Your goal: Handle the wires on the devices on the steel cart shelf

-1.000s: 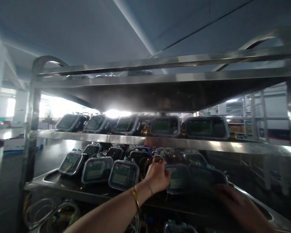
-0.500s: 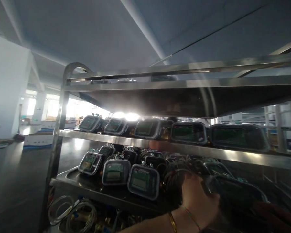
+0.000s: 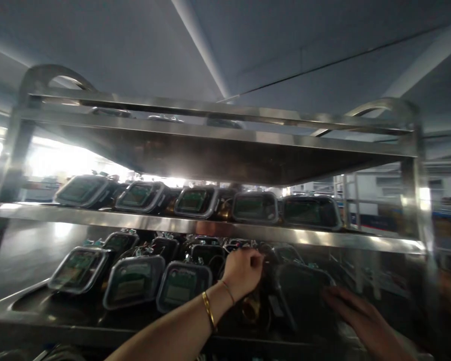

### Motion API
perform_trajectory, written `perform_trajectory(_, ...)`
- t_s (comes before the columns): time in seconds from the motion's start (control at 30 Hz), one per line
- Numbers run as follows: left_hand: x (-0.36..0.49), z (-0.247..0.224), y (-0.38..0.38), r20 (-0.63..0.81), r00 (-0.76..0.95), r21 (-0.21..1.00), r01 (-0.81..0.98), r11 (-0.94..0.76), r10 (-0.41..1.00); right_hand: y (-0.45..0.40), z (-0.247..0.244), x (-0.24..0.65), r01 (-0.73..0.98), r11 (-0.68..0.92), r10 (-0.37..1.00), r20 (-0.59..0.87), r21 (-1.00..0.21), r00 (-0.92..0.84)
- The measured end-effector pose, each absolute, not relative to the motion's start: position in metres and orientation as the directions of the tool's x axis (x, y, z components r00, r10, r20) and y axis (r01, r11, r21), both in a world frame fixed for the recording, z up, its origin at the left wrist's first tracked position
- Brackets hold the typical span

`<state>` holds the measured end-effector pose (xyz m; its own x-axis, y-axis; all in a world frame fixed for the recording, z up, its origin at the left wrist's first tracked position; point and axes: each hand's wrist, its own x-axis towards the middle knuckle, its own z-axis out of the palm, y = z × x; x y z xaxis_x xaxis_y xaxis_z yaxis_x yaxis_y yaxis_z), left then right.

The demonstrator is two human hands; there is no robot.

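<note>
My left hand reaches onto the middle tray, its fingers curled closed among the wires and meters. What lies inside those fingers is hidden. Just below it, a brass fitting shows. A dark boxy meter with a clear cover, blurred, sits to the right of that hand. At its right edge is my right hand, blurred, fingers stretched toward the meter; contact is hard to judge. Left of my left hand stand several meters with green circuit boards, the nearest meter beside my wrist.
A steel shelf cart surrounds the work; its shelf edge runs just above my hands. Another row of meters, including one meter, lines that shelf. A cart post rises at the right. Coiled tubes lie on the tray below.
The view has swung right, bringing in the cart's right post. My left hand is now higher against the tray and curled closed. My right hand shows more clearly beside the dark meter.
</note>
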<state>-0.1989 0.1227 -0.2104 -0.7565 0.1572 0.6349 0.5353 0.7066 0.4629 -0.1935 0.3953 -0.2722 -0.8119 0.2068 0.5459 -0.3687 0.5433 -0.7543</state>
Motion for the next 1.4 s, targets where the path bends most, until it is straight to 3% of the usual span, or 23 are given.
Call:
perform_trajectory(0.13, -0.214, -0.198, 0.124, 0.713, -0.673, 0.287, 0.533, 0.796, 0.194, 0.373, -0.245, -0.178, -0.394, 0.461, 0.181, 0.519, -0.795, -0.835)
perform_trajectory(0.33, -0.244, -0.202, 0.134, 0.567, -0.813, 0.433, 0.431, 0.792, 0.132, 0.360, -0.229, -0.190, -0.401, 0.482, 0.228, 0.553, -0.779, -0.801)
perform_trajectory(0.47, -0.254, -0.210, 0.138, 0.494, -0.846, 0.400, 0.428, 0.810, 0.203, 0.356, -0.218, -0.196, -0.386, 0.558, 0.161, 0.552, -0.735, -0.818)
perform_trajectory(0.57, -0.260, -0.217, 0.139, 0.384, -0.880, 0.554, 0.463, 0.692, 0.281, 0.356, -0.213, -0.200, -0.348, 0.644, 0.106, 0.530, -0.681, -0.841)
perform_trajectory(0.67, -0.263, -0.224, 0.141, 0.254, -0.923, 0.755, 0.377, 0.536, 0.291, 0.355, -0.211, -0.203, -0.323, 0.690, 0.062, 0.498, -0.647, -0.865)
perform_trajectory(0.73, -0.260, -0.227, 0.144, 0.245, -0.936, 0.782, 0.345, 0.519, 0.253, 0.353, -0.207, -0.205, -0.308, 0.708, 0.058, 0.487, -0.635, -0.871)
perform_trajectory(0.8, -0.252, -0.225, 0.146, 0.338, -0.920, 0.694, 0.385, 0.609, 0.197, 0.352, -0.204, -0.208, -0.279, 0.747, 0.060, 0.479, -0.603, -0.876)
perform_trajectory(0.83, -0.247, -0.223, 0.147, 0.416, -0.889, 0.594, 0.425, 0.683, 0.191, 0.352, -0.202, -0.209, -0.261, 0.775, 0.052, 0.469, -0.576, -0.882)
perform_trajectory(0.93, -0.233, -0.214, 0.149, 0.584, -0.746, 0.200, 0.514, 0.834, 0.319, 0.353, -0.199, -0.215, -0.216, 0.837, 0.040, 0.450, -0.503, -0.892)
perform_trajectory(1.0, -0.228, -0.211, 0.149, 0.589, -0.699, 0.062, 0.540, 0.840, 0.406, 0.355, -0.200, -0.214, -0.211, 0.831, 0.050, 0.446, -0.515, -0.893)
perform_trajectory(1.13, -0.222, -0.210, 0.145, 0.600, -0.644, -0.064, 0.552, 0.831, 0.474, 0.361, -0.197, -0.193, -0.243, 0.713, 0.094, 0.432, -0.658, -0.897)
perform_trajectory(1.27, -0.206, -0.211, 0.142, 0.565, -0.616, -0.217, 0.531, 0.819, 0.549, 0.370, -0.186, -0.163, -0.255, 0.704, 0.063, 0.416, -0.663, -0.907)
perform_trajectory(1.33, -0.199, -0.210, 0.142, 0.628, -0.547, -0.219, 0.558, 0.800, 0.554, 0.375, -0.185, -0.155, -0.253, 0.733, 0.039, 0.410, -0.632, -0.911)
perform_trajectory(1.4, -0.199, -0.209, 0.144, 0.723, -0.483, -0.147, 0.592, 0.792, 0.495, 0.377, -0.191, -0.154, -0.244, 0.778, 0.029, 0.422, -0.579, -0.906)
